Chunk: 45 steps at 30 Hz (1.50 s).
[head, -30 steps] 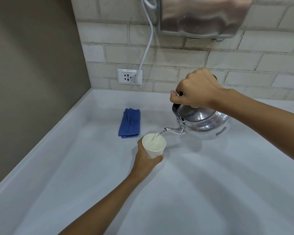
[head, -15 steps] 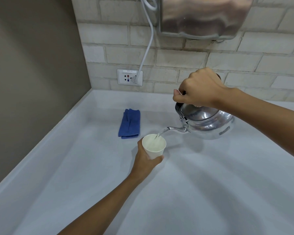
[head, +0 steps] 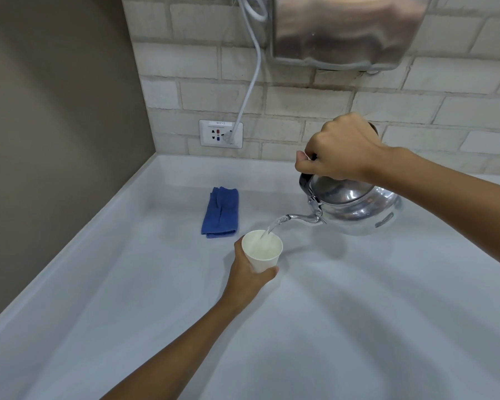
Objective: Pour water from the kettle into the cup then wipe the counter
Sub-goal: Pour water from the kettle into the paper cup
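A shiny metal kettle [head: 358, 209] hangs tilted above the white counter [head: 358, 313], its thin spout pointing left. My right hand [head: 341, 148] grips its dark top handle. A stream of water runs from the spout into a white paper cup [head: 262, 252]. My left hand [head: 244, 272] is wrapped around the cup's lower part and holds it slightly tilted, just off the counter or resting on it; I cannot tell which. A folded blue cloth [head: 220, 212] lies on the counter behind and left of the cup.
A brown wall closes the left side, a brick wall the back. A wall socket [head: 220, 134] with a white cable plugged in sits above the counter's back edge. A steel box [head: 347, 30] hangs on the brick wall above the kettle.
The kettle and my right hand have drifted slightly right and tipped a little more. Water keeps flowing into the cup, which my left hand holds in the same place.
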Each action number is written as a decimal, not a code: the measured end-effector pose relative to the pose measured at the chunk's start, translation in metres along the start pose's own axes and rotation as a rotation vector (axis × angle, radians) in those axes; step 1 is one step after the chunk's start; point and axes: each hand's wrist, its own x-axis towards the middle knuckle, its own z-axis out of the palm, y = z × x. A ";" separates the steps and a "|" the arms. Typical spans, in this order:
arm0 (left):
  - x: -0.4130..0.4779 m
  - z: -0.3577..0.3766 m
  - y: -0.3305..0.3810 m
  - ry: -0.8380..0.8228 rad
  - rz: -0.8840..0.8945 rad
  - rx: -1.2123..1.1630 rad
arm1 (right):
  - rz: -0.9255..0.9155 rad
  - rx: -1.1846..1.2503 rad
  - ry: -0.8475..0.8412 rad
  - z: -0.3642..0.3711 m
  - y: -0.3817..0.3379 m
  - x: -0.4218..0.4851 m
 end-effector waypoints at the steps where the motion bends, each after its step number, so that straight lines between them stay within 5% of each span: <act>1: 0.000 0.000 0.000 -0.001 0.003 0.001 | -0.001 -0.006 -0.001 0.000 0.000 0.000; 45: 0.000 0.001 0.002 0.010 0.000 -0.012 | -0.025 -0.035 0.009 -0.002 0.005 0.001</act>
